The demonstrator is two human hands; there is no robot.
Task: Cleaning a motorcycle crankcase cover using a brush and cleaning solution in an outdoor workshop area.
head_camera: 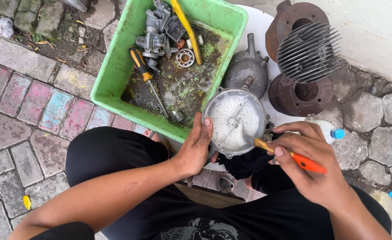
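Two hands are at work, and both hold tight. Our left hand (197,149) grips the rim of a round grey metal engine cover (235,121), with the thumb pressed on its edge. Our right hand (314,166) is closed around a brush with an orange and yellow handle (294,158). The brush tip dips into the white soapy foam that fills the cover. The cover sits in front of our knees, just beside the near corner of the tub.

We sit low in black trousers (116,155) on a ground of stone paving (36,115). Some bricks are faded pink, blue and yellow. A pale wall (374,31) stands at the upper right.

Next to the left hand is one green plastic tub (116,66). Its bottom is wet, brown and dirty with green bits. In it we count one grey metal carburettor (158,33), one screwdriver with a black and orange handle (145,73), one long yellow strip (187,29) and one round steel ball bearing (185,58).

Behind the cover lies one white round board (258,26). On it rests one grey rounded metal engine casing (247,69). Beside it we count two rusty brown metal cylinders (300,95) and one dark cylinder part with thin cooling fins (309,51).

Near the right hand lies one clear plastic bottle with a blue cap (334,132). One small yellow leaf (26,202) lies on the paving at the lower left.
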